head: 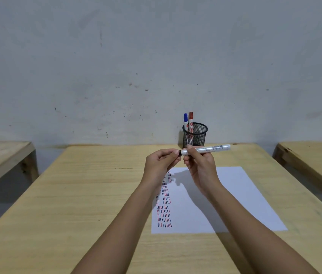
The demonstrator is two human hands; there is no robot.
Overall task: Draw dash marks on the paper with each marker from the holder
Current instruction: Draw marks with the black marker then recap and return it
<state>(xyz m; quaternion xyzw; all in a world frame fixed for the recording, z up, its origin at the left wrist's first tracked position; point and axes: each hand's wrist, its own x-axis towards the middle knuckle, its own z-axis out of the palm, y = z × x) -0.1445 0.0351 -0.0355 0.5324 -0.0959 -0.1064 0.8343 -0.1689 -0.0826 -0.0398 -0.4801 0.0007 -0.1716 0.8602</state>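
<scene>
My right hand (199,165) holds a white marker (209,149) level above the table, its barrel pointing right. My left hand (161,161) pinches the marker's black cap (180,152) at the left end; the cap sits against the barrel. Below the hands lies a white paper (235,194) with columns of red, blue and black dash marks (164,206) along its left side. A black mesh holder (195,135) stands at the table's far edge, with a blue-capped marker (185,119) and a red-capped marker (190,120) upright in it.
The wooden table (96,194) stands against a grey wall. Another wooden table edge (3,155) is at the left and one (310,159) at the right, each with a gap to the floor between.
</scene>
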